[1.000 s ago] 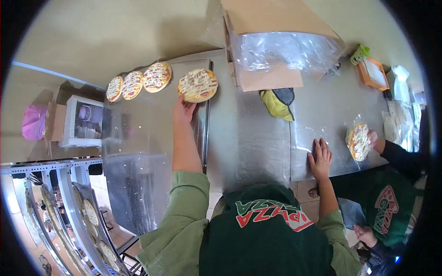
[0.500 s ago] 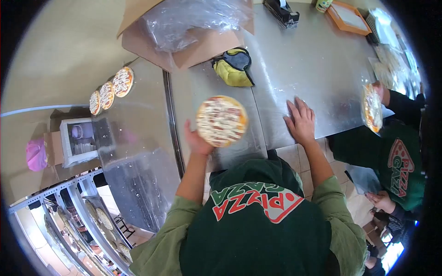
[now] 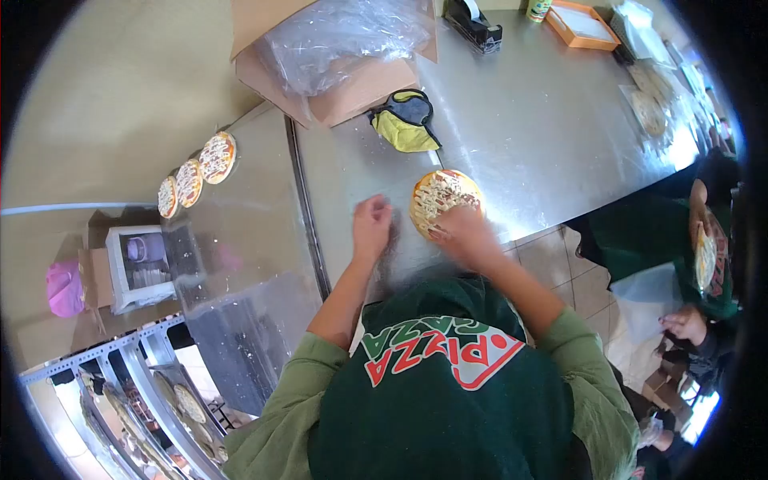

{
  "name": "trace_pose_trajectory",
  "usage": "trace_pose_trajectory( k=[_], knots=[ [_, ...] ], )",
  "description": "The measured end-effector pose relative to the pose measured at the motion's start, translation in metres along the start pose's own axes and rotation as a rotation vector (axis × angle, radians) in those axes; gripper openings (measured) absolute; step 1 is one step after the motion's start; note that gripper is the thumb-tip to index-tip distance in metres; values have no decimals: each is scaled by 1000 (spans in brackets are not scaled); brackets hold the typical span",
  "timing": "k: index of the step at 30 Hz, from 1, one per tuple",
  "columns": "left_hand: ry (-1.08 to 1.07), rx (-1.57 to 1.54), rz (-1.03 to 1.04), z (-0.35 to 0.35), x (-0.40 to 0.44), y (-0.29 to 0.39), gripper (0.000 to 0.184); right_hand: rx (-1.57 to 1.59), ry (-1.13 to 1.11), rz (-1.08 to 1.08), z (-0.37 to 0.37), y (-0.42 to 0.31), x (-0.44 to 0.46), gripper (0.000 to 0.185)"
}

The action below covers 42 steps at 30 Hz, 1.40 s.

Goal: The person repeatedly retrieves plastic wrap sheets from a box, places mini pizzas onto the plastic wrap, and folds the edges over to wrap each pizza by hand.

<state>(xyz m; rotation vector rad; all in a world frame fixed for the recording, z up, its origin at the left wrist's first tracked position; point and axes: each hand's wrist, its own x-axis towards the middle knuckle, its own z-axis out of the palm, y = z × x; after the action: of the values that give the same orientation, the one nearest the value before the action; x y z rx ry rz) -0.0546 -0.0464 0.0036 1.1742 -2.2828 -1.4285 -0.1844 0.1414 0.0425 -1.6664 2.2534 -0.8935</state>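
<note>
A small topped pizza (image 3: 436, 196) lies on the metal table (image 3: 528, 128) in front of me. My right hand (image 3: 464, 232) is over its lower right part, blurred, with its fingers hidden or smeared. To the left of the pizza, apart from it, my left hand (image 3: 374, 220) is raised with its fingers curled and nothing visible in them. Three more topped pizzas (image 3: 217, 157) lie in a row at the far left of the table. A yellow and grey cloth item (image 3: 406, 124) rests just beyond the pizza.
An open cardboard box (image 3: 364, 92) with clear plastic stands at the back. Behind are a tape dispenser (image 3: 474, 26) and an orange tray (image 3: 582, 26). At the right a co-worker holds a pizza (image 3: 705, 258) and a clear bag (image 3: 645, 298). A rack (image 3: 144, 384) stands lower left.
The pizza from my left hand is now on the table, farther right. My left hand has come off it, and my right hand has moved left onto it. The co-worker's pizza has moved off the table's edge.
</note>
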Motion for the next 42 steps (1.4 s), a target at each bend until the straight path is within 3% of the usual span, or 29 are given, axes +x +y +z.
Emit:
trace_pose_trajectory(
  k=[2, 4, 8, 10, 11, 12, 13, 15, 17, 20, 21, 23, 25, 27, 29, 31, 33, 39, 42],
  knots=[
    [371, 484, 286, -19, 3, -4, 41, 154, -170, -229, 42, -36, 12, 27],
    [292, 619, 188, -31, 8, -5, 36, -51, -351, -357, 83, -59, 17, 30],
    [-19, 631, 204, -36, 36, -39, 28, -116, -270, -339, 118, -63, 10, 21],
    [-168, 201, -88, -40, 49, -36, 29, -4, -235, -239, 105, -57, 8, 12],
    [-237, -11, -240, -39, 53, -35, 29, 133, -86, -121, 98, -52, 3, 11],
    [-300, -460, -512, -47, 34, 15, 28, 273, 62, -5, 90, -44, -6, 9],
    [-264, -617, -473, -42, 25, 27, 29, 415, 209, 108, 80, -37, -16, 8],
    [-173, -921, -389, -30, 11, 40, 31, 845, 360, 702, 50, -28, -34, 6],
    [-79, -493, -48, 8, -5, 24, 41, 1085, 584, 918, 36, -17, -48, 13],
    [-73, 203, 536, 42, -11, 34, 63, 1051, 443, 1046, 33, 2, -64, 13],
    [-89, 447, 734, 49, -13, 39, 71, 982, 462, 995, 35, 10, -69, 15],
    [-176, 635, 698, 64, -14, 48, 88, 845, 497, 890, 39, 26, -76, 18],
    [-223, 750, 676, 71, -11, 54, 98, 415, 429, 933, -8, 38, -68, 28],
    [-238, 788, 675, 73, -10, 58, 103, -263, 686, 601, -49, 61, -57, 38],
    [-234, 779, 767, 77, -8, 57, 103, -305, 742, 613, -71, 70, -43, 40],
    [-228, 775, 812, 79, -5, 60, 101, -84, 624, 705, -76, 80, -36, 41],
    [-229, 776, 812, 84, -4, 63, 97, 396, 310, 849, -72, 86, -33, 41],
    [-214, 809, 741, 86, 1, 54, 70, 63, 246, 279, -38, 18, -21, 29],
    [-99, 222, 660, 78, 11, 60, 61, 0, 90, 250, -11, -1, -17, 30]
  ],
)
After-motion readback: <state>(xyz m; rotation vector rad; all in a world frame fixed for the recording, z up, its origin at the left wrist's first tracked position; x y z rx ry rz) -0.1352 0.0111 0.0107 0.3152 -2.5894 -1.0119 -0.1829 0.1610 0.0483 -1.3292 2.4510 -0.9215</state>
